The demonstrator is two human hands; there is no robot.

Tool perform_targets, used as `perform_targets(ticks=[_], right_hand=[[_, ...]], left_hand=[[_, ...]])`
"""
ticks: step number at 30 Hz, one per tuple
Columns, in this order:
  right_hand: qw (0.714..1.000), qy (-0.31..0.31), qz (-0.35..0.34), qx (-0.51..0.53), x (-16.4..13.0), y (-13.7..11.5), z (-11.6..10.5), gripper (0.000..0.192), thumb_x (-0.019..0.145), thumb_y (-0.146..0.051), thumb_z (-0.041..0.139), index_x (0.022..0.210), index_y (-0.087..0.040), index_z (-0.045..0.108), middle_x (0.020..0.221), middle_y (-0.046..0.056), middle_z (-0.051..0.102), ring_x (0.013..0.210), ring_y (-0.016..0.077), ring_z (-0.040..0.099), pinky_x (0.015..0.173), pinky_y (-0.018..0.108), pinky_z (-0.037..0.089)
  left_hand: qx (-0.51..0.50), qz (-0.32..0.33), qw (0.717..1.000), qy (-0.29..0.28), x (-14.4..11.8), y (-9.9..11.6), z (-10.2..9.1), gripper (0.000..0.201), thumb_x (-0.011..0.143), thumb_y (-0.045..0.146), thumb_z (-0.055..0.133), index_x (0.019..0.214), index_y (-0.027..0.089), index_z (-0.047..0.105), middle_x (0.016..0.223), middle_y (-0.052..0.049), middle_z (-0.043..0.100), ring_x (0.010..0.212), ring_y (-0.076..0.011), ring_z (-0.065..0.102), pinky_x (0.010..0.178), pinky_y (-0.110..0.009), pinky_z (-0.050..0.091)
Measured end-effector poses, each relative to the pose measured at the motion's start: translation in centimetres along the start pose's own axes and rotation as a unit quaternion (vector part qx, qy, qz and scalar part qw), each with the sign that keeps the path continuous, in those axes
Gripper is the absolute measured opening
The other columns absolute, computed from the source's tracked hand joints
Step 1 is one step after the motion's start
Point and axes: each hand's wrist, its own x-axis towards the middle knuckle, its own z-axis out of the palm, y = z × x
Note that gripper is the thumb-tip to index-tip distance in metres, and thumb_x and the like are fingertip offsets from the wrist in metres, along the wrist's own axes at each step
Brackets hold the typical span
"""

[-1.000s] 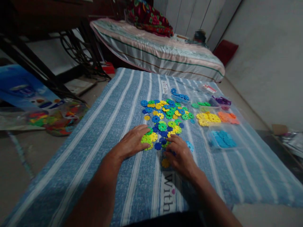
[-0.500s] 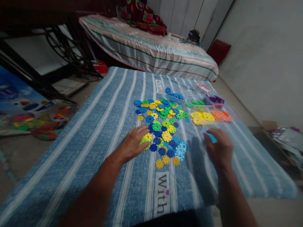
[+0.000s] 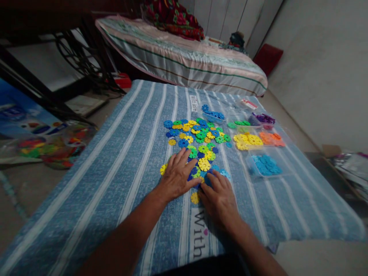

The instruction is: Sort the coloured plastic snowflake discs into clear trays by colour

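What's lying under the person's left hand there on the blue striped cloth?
The left hand lies flat on the near edge of the pile of toothed plastic discs. A yellow disc and blue ones peek out around its fingers. Whatever lies beneath the palm is covered.

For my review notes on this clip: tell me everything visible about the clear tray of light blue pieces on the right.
The clear tray looks like thin see-through plastic, shallow and open-topped. It holds a loose heap of light blue snowflake discs, notched flat rounds. It lies flat on the blue striped cloth, nearest the person in the row of sorted colours, just this side of the yellow discs. Neither hand touches it; the right hand lies to its left.
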Motion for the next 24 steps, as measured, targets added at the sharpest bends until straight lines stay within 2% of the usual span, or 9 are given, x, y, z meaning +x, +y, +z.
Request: perform_targets(ticks=[5, 10, 12, 15, 19, 24], right_hand=[[0.999, 0.005, -0.023, 0.028, -0.3, -0.7, 0.0, 0.017, 0.089, -0.022, 0.06, 0.103, -0.024, 0.071, 0.124, 0.012, 0.063, 0.127, 0.0328, 0.049, 0.101, 0.053, 0.046], [0.997, 0.067, 0.002, 0.032, 0.1, 1.6, -0.2, 0.015, 0.089, -0.018, 0.06, 0.096, -0.024, 0.072, 0.118, 0.011, 0.064, 0.126, 0.0311, 0.051, 0.102, 0.052, 0.047], [0.997, 0.079, 0.009, 0.011, 0.4, 2.6, -0.3, 0.015, 0.089, -0.018, 0.059, 0.094, -0.023, 0.072, 0.116, 0.01, 0.065, 0.124, 0.0304, 0.052, 0.102, 0.051, 0.048], [0.998, 0.055, 0.007, -0.01, 0.8, 3.3, -0.5, 0.014, 0.089, -0.022, 0.06, 0.096, -0.023, 0.072, 0.118, 0.011, 0.064, 0.126, 0.0318, 0.051, 0.101, 0.053, 0.049], [1.0, 0.002, 0.018, -0.006, 0.8, 3.0, -0.6, 0.019, 0.085, -0.027, 0.066, 0.103, -0.022, 0.072, 0.124, 0.013, 0.063, 0.13, 0.0354, 0.047, 0.103, 0.055, 0.048], [1.0, 0.002, 0.021, 0.008, 0.5, 2.9, -0.3, 0.015, 0.085, -0.024, 0.066, 0.099, -0.021, 0.072, 0.123, 0.013, 0.064, 0.13, 0.0351, 0.048, 0.103, 0.055, 0.047]], left_hand=[[0.013, 0.022, 1.0, -0.011, -0.1, -0.3, 0.0, 0.051, 0.087, 0.046, 0.062, 0.129, 0.017, 0.06, 0.152, -0.02, 0.042, 0.146, -0.0382, 0.028, 0.117, -0.058, 0.027], [0.01, 0.025, 1.0, 0.006, -0.2, -0.9, -0.3, 0.042, 0.087, 0.034, 0.063, 0.126, 0.019, 0.062, 0.149, -0.018, 0.046, 0.144, -0.0374, 0.031, 0.114, -0.057, 0.033], [0.017, 0.036, 0.999, 0.024, -0.2, -0.7, -0.2, 0.04, 0.086, 0.035, 0.063, 0.123, 0.017, 0.064, 0.145, -0.019, 0.049, 0.144, -0.0374, 0.033, 0.113, -0.057, 0.033], [0.021, 0.047, 0.998, 0.038, -0.1, 0.0, 0.1, 0.043, 0.085, 0.044, 0.065, 0.118, 0.016, 0.066, 0.143, -0.02, 0.052, 0.142, -0.0376, 0.035, 0.113, -0.058, 0.033], [0.036, 0.041, 0.998, 0.021, 0.0, 0.8, 0.2, 0.049, 0.083, 0.049, 0.068, 0.118, 0.015, 0.066, 0.144, -0.021, 0.051, 0.142, -0.0391, 0.036, 0.112, -0.061, 0.033], [0.041, 0.031, 0.998, 0.023, 0.0, 0.4, 0.3, 0.047, 0.085, 0.044, 0.066, 0.121, 0.014, 0.065, 0.143, -0.022, 0.051, 0.142, -0.0385, 0.036, 0.112, -0.059, 0.035]])
